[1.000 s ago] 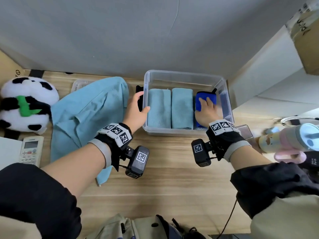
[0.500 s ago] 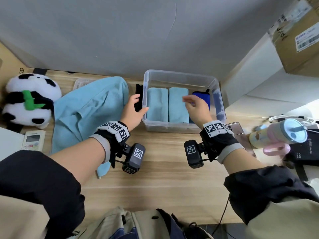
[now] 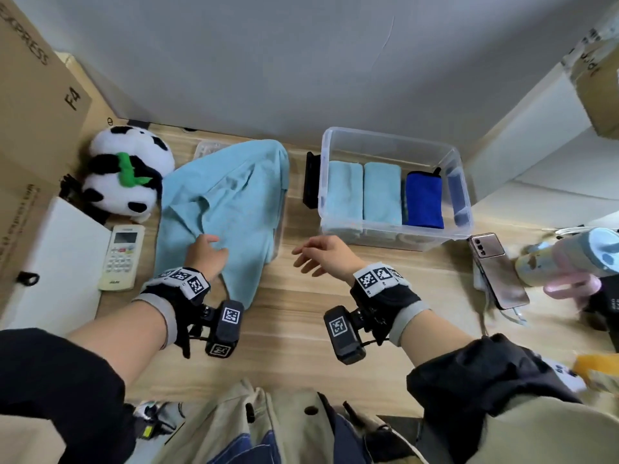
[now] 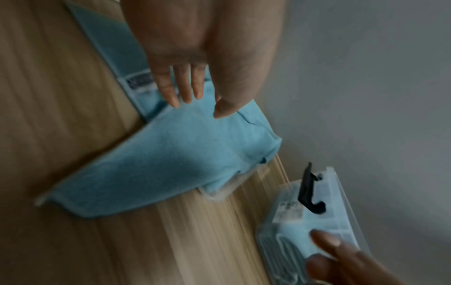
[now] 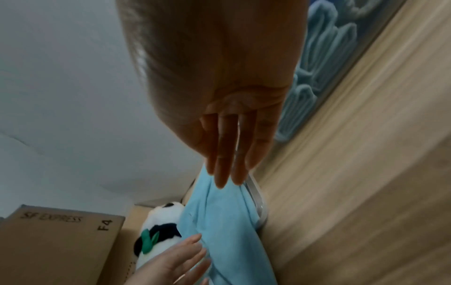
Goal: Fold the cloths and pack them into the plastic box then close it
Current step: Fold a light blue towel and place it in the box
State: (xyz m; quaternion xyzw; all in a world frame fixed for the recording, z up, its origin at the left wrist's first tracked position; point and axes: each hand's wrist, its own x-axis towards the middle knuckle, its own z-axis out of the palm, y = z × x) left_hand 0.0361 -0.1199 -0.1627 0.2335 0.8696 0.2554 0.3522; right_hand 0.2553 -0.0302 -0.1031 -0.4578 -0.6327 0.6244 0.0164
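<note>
- Head view: clear plastic box (image 3: pixel 395 229), lidless, on the wooden table (image 3: pixel 288 316) by the wall; inside, side by side, two folded light-blue cloths (image 3: pixel 363 192) and one dark-blue cloth (image 3: pixel 423 199).
- Unfolded light-blue cloth (image 3: pixel 227 209) lies left of the box, draped over a clear lid (image 3: pixel 278 236).
- Left hand (image 3: pixel 206 254) on that cloth, fingers loosely spread; whether it grips fabric cannot be told.
- Right hand (image 3: pixel 323 254) above bare table between cloth and box, fingers relaxed, empty.
- Also present: panda plush (image 3: pixel 124 172), remote control (image 3: pixel 122 257), phone (image 3: pixel 497 272), cardboard box (image 3: pixel 30 105).
- Left wrist view, blurred: left hand (image 4: pixel 195 57) with fingers straight, tips at the cloth (image 4: pixel 171 160); box (image 4: pixel 314 217) at lower right.
- Right wrist view: right hand (image 5: pixel 227 115) with fingers straight and together, holding nothing; cloth (image 5: pixel 219 221) and panda plush (image 5: pixel 158 227) beyond.
</note>
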